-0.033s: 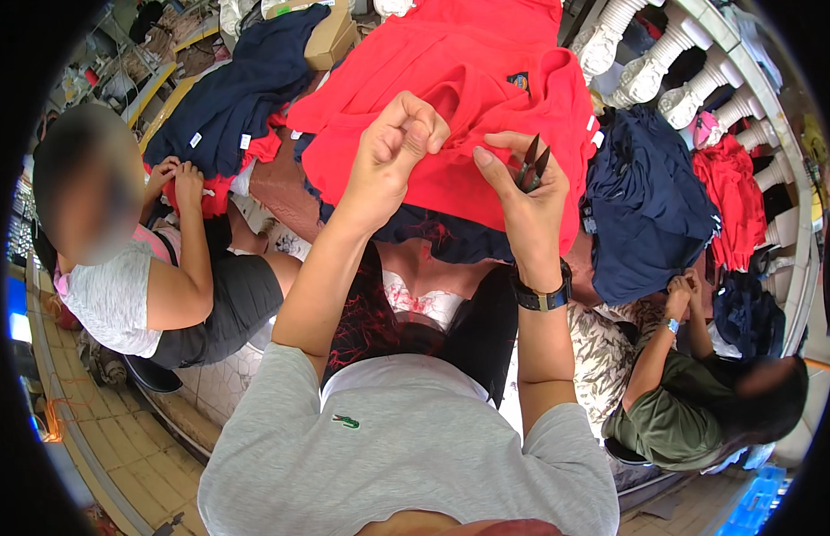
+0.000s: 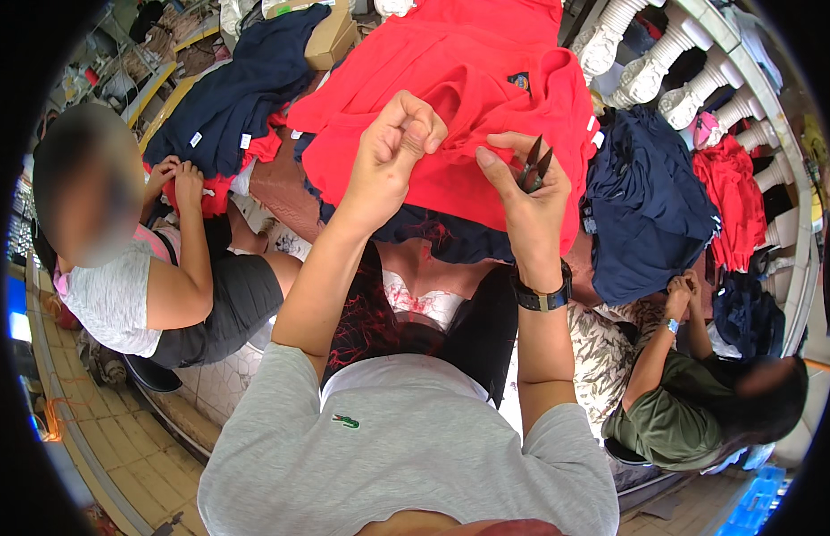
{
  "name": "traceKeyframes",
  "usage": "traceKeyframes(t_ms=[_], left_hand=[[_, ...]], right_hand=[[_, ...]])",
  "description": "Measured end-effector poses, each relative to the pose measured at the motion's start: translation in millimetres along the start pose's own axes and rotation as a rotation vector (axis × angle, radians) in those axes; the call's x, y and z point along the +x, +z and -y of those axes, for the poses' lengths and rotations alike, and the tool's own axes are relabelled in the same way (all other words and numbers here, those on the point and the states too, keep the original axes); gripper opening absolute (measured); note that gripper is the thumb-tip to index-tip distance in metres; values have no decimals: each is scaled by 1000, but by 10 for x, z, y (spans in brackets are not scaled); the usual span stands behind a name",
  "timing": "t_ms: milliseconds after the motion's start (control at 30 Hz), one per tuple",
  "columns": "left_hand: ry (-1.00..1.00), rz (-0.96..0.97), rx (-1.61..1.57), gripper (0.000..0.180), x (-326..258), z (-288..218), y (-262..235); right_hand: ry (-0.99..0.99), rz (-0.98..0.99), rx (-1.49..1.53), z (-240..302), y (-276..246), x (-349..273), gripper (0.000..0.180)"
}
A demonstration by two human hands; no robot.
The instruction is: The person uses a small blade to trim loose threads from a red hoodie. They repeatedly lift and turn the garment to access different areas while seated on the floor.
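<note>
Several red garments (image 2: 388, 170) lie stacked in front of me, the top one with a small dark label near its neckline. Above the cloth, my left hand (image 2: 392, 147) is closed in a pinch; whatever its fingertips hold is too small to make out against the red. Facing it, my right hand (image 2: 533, 201) is closed around small thread snips (image 2: 533, 167), their dark pointed blades sticking up past the fingers. Its thumb and forefinger reach toward the left fingertips, close to the red cloth. The snips' handles are hidden in the palm.
Navy garments lie in a left pile (image 2: 232, 98) and a right pile (image 2: 647, 205). Co-workers sit on both sides, their hands on cloth. A cardboard box (image 2: 325, 45) stands at the back left; white balusters (image 2: 683, 98) line the right. Red thread scraps cling to my lap.
My right hand with the thread snips has shifted very slightly to the right. Otherwise the scene looks the same.
</note>
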State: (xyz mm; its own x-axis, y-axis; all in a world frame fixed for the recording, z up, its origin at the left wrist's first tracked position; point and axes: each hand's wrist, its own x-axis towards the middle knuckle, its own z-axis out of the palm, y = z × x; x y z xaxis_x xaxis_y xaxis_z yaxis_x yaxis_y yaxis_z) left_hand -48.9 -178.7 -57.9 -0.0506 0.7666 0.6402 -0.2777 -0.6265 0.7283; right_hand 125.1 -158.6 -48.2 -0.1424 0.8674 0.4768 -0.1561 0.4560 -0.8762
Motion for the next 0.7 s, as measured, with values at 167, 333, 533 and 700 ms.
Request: traceKeyframes(t_ms=[167, 333, 533, 700], left_hand=[[-33, -46, 51, 15, -44, 3, -85], [18, -118, 555, 9, -77, -130, 113], [43, -57, 708, 9, -27, -140, 172], [26, -78, 556, 11, -34, -63, 152]], right_hand=[[-31, -43, -31, -43, -71, 8, 15], [16, -35, -6, 17, -45, -16, 16], [4, -10, -11, 45, -28, -31, 16], [36, -40, -5, 69, -24, -34, 16]])
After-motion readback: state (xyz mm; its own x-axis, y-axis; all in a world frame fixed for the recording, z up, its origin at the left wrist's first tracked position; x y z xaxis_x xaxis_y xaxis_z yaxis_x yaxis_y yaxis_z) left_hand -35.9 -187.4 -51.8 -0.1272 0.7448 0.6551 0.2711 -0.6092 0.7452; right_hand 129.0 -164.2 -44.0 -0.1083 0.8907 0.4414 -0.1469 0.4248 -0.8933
